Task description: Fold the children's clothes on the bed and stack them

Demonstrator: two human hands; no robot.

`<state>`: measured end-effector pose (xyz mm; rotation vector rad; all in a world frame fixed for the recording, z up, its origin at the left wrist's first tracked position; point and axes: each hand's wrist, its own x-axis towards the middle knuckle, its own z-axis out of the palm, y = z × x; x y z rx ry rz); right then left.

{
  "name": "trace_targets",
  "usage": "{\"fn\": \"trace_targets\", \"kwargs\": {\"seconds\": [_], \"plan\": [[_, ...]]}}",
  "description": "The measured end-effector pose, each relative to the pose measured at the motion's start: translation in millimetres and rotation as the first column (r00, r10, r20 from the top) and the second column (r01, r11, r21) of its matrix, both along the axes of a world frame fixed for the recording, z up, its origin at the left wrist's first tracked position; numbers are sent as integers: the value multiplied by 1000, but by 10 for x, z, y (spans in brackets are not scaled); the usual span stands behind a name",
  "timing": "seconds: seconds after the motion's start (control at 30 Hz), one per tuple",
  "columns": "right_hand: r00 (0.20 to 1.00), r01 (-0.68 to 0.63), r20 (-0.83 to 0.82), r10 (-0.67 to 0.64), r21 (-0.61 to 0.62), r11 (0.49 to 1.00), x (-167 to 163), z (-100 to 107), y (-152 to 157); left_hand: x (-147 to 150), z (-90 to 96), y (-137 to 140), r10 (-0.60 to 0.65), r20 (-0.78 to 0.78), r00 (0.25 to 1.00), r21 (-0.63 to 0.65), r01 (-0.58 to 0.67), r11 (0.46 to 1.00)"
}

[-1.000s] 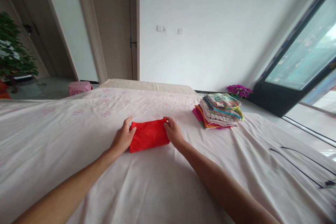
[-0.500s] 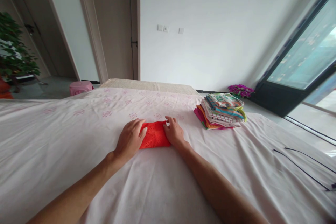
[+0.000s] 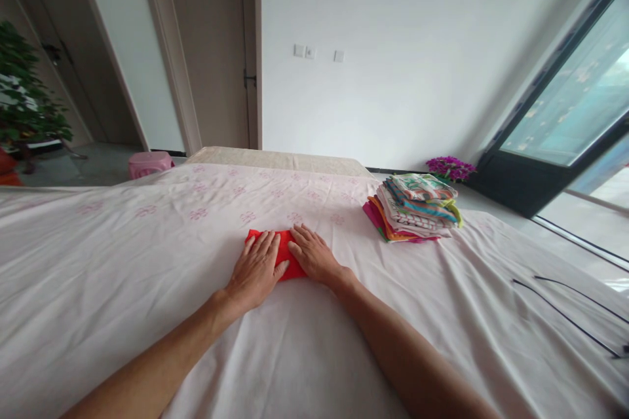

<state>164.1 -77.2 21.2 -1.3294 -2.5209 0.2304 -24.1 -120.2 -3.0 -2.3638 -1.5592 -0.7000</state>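
**Red cloth [image 3: 287, 259] lay under the left hand [image 3: 256, 272] and the right hand [image 3: 317, 256]**

In the head view we saw the red cloth just below the middle of the frame, flat on a pale, flower-printed sheet [image 3: 295, 353]. We found both hands open, palms down: the left hand lay across the cloth's left part, fingers spread, and the right hand covered its right end. Between them we saw a strip of red. To the right of centre, well apart from the hands, we noted a stack of folded cloths [image 3: 415, 209] on the sheet. Beyond it we saw purple flowers [image 3: 449, 168], and at middle left a pink stool [image 3: 150, 163].
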Motion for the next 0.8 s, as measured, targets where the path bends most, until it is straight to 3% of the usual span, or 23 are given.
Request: {"fn": "trace_targets", "kwargs": {"seconds": [0.5, 0.8], "plan": [[998, 59, 11, -59, 26, 998, 61, -50, 88, -88, 42, 42, 37, 86, 996, -45, -33, 998], [999, 49, -11, -48, 43, 998, 81, -46, 82, -273, -67, 171, 261, 116, 958, -100, -250, 963]]}}
